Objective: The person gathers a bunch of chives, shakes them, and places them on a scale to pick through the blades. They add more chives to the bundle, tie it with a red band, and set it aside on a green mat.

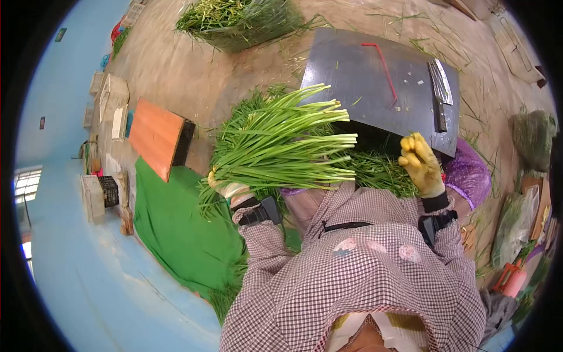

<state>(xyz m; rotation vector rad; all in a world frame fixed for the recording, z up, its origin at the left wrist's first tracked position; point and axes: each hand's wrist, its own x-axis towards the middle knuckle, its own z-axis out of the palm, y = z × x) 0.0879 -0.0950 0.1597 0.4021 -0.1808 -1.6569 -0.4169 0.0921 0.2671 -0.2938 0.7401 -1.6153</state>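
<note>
My left hand [226, 186], in a pale, yellowish glove, is closed around a large bunch of chives [287, 144]. The long green stalks fan out to the right, and their pale cut ends point toward the board. Leaves cover part of that hand's fingers. My right hand [421, 164], in a yellow glove, is raised by the near edge of the dark board [358, 76]. Its fingers are loosely bent and partly apart, with nothing visible in them. Near it on the board lies a knife [440, 91] with a black handle. More loose greens [378, 170] lie beneath, between the knees.
A red strip [384, 70] lies on the board. Behind it stands a crate of greens [240, 23]. At left are an orange-brown stool [155, 138] and a green cloth [182, 229]. Plastic-wrapped bundles [533, 138] line the right side. Scattered stalks litter the floor.
</note>
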